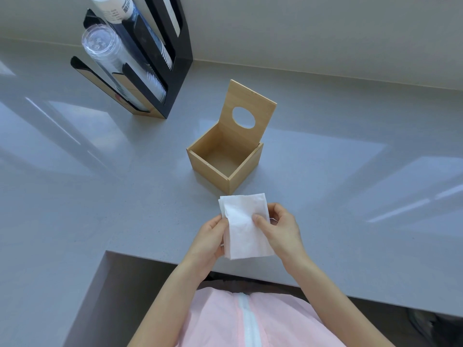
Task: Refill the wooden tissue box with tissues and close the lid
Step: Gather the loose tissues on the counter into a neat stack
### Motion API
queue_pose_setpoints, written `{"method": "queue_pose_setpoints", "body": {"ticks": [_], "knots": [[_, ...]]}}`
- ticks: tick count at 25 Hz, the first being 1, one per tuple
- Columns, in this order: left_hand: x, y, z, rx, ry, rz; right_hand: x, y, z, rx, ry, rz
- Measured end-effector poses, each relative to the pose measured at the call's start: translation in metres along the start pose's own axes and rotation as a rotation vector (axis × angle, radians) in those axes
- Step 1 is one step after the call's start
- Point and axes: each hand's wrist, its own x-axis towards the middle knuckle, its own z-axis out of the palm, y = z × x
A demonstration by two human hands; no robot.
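A light wooden tissue box (215, 171) stands on the grey counter, its inside bare. Its hinged lid (260, 106) stands upright at the back, with a round hole in it. Just in front of the box I hold a white stack of tissues (244, 231) above the counter's near edge. My left hand (209, 242) grips the stack's left side from below. My right hand (280, 230) pinches its right side, thumb on the top sheet. The top sheet is slightly crumpled near its upper left corner.
A black cup dispenser (172, 78) with stacks of clear lids and paper cups leans at the back left, near the wall. The grey counter (75, 196) wraps around a cut-out where I stand; its near edge runs under my wrists.
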Motion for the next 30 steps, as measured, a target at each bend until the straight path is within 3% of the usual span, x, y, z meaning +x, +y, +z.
{"method": "queue_pose_setpoints", "body": {"ticks": [9, 22, 30], "knots": [[-0.001, 0.003, 0.003, -0.083, 0.002, -0.034, 0.002, -0.001, 0.001, -0.067, 0.042, -0.049], [-0.005, 0.001, -0.001, -0.040, -0.002, 0.013, 0.002, -0.004, 0.001, -0.109, -0.045, -0.061], [-0.007, 0.010, -0.015, -0.151, 0.021, 0.072, 0.002, -0.002, -0.001, -0.057, -0.136, 0.082]]}}
